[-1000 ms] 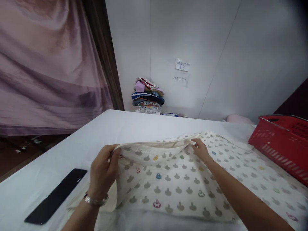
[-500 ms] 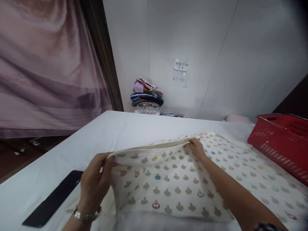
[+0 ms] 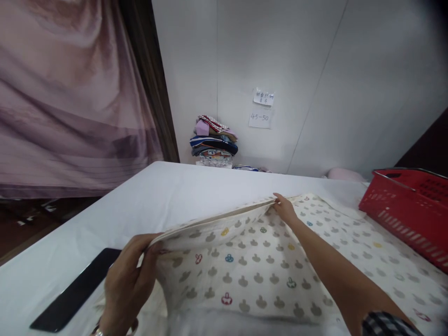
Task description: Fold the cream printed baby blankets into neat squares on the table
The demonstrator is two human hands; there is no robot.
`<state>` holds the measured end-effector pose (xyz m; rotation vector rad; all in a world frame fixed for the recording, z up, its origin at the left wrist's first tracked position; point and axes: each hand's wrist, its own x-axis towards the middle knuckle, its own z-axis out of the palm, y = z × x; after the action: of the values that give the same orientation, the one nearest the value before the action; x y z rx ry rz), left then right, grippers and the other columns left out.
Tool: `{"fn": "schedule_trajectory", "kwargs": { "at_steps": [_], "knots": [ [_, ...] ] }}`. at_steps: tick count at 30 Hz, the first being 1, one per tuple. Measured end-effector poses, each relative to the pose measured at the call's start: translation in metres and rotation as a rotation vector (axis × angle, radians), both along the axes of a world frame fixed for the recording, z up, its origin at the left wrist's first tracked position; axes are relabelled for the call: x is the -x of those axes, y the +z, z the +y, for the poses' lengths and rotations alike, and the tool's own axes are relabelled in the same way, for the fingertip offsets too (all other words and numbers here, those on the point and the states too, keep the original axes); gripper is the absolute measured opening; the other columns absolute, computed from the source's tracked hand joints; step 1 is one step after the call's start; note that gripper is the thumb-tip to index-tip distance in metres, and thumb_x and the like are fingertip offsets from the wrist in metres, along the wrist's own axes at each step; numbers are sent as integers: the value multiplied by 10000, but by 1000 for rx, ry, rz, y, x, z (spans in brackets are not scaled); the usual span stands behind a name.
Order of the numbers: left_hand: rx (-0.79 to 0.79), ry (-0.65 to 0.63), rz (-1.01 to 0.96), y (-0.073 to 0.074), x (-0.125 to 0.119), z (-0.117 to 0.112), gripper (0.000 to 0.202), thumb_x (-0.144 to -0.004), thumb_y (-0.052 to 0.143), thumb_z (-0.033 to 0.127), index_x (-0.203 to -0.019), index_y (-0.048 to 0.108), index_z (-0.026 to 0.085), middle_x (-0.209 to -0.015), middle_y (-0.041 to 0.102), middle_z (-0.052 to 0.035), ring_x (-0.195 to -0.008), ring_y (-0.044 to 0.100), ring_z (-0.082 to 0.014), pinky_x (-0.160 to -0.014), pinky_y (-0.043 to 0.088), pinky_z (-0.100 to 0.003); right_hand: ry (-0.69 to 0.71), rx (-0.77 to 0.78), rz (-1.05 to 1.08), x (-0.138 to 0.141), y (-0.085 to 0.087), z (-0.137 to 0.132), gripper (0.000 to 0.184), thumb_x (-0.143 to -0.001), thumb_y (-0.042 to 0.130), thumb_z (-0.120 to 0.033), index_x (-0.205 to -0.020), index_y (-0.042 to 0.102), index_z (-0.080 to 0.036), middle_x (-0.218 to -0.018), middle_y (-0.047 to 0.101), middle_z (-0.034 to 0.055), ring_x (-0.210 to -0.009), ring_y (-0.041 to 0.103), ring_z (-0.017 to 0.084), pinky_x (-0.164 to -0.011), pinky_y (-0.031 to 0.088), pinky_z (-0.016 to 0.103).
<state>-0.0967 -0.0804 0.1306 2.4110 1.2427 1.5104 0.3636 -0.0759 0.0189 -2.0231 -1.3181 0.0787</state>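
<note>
A cream cloth (image 3: 250, 270) printed with grey, red, blue, green and yellow mushroom shapes lies spread over the table, its top edge lifted between my hands. My left hand (image 3: 131, 275) pinches the raised left corner, thumb in front and fingers behind. Farther out, my right hand (image 3: 284, 209) grips the same edge near its middle, with a finger sticking out past it. The cloth sags between the two grips and runs on to the right beyond my right forearm.
A black flat slab (image 3: 79, 289) rests on the white table (image 3: 168, 196) left of my left hand. At the right edge stands a red plastic basket (image 3: 406, 205) with a metal handle. Folded cloths (image 3: 214, 140) are stacked by the wall, under paper signs (image 3: 261, 119). A pink curtain (image 3: 70, 93) hangs at left.
My left hand has moved slightly left and down with the cloth's corner. The lifted edge is drawn straighter and lower at the left. A finger of my right hand now points outward.
</note>
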Motion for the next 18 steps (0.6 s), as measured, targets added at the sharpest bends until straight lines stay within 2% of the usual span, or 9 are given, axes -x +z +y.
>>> {"fn": "schedule_trajectory", "kwargs": {
  "at_steps": [5, 10, 15, 18],
  "knots": [
    [20, 13, -31, 3, 0, -6, 156, -858, 456, 322, -913, 576, 239, -815, 622, -23, -725, 586, -158, -675, 466, -275, 20, 38, -37, -2, 6, -1, 417, -728, 440, -188, -1102, 623, -202, -902, 646, 29, -688, 576, 147, -674, 456, 271],
    [150, 120, -57, 3, 3, -2, 180, -852, 462, 362, -876, 591, 239, -790, 626, 0, -706, 583, -151, -669, 458, -262, 54, 52, -109, -7, 25, -13, 324, -781, 438, -198, -1013, 664, -206, -940, 635, 51, -817, 572, 176, -765, 436, 299],
    [285, 179, -80, 0, 9, 21, 189, -832, 482, 380, -862, 600, 235, -749, 623, 40, -687, 575, -135, -627, 447, -225, 51, 97, -293, -13, 49, -30, 255, -841, 461, -293, -969, 677, -252, -1066, 574, 60, -870, 558, 185, -705, 416, 283],
    [386, 182, -95, 4, 10, 41, 224, -824, 482, 397, -861, 607, 215, -728, 626, 52, -697, 577, -133, -628, 441, -209, 99, 123, -304, -15, 62, -36, 244, -845, 448, -267, -948, 667, -237, -1114, 581, 62, -964, 543, 201, -738, 415, 289]
  ]
}}
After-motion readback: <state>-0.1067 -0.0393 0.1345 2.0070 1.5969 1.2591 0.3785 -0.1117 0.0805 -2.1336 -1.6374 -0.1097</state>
